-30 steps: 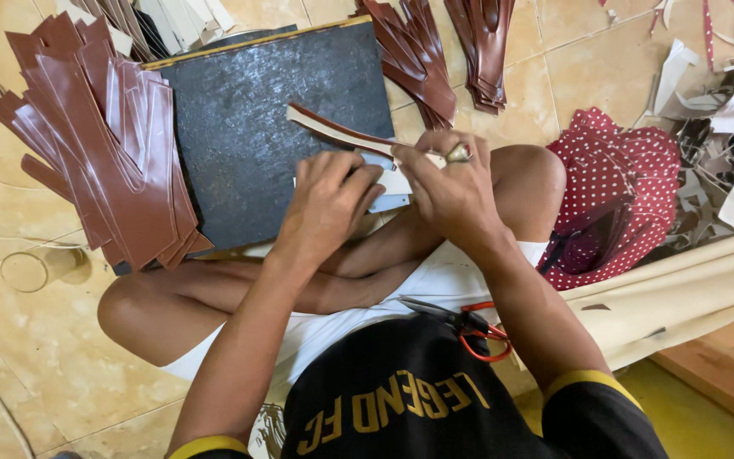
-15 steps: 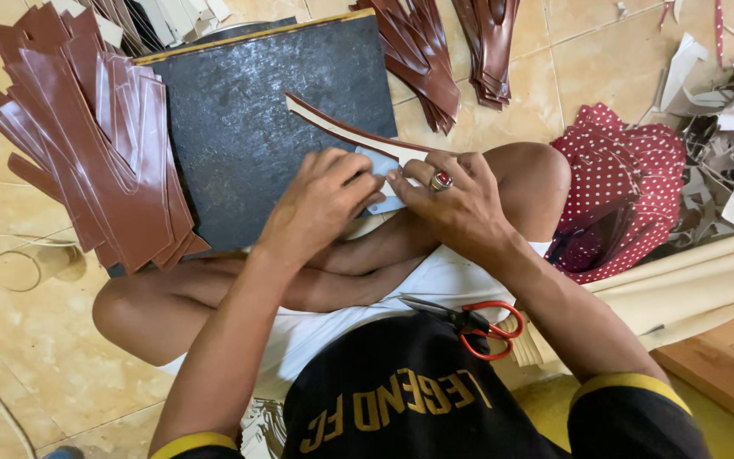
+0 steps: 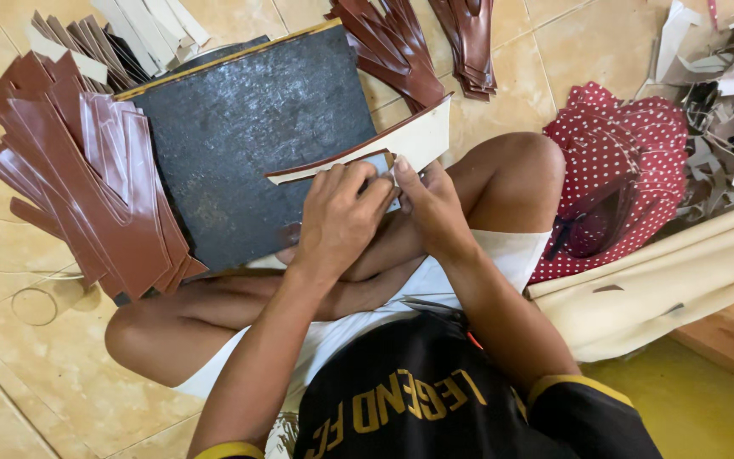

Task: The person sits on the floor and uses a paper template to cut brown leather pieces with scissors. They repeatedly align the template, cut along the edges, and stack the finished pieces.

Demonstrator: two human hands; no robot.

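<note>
Both hands meet over the near right edge of the slab (image 3: 256, 127), w/ the person sitting cross-legged on the tiled floor (image 3: 44, 374). Left hand (image 3: 339, 223) is curled, fingers pinching the strip (image 3: 384, 146) from the left; right hand (image 3: 435, 208) grips it from the right, thumb & fingertips touching the same spot, so both are grasping it. Strip is long, curved, pale face up w/ brown edge, running from mid-slab out past the slab's right side, just above the right knee. Small grey-blue bit shows under the fingertips; can't tell what it is. Brown pieces (image 3: 87, 178) lie fanned on the left, overlapping the slab's left edge. More brown pieces (image 3: 401, 51) sit far, beyond the slab. Red dotted cloth (image 3: 630, 161) lies right of the knee, scraps (image 3: 724, 110) far right.
</note>
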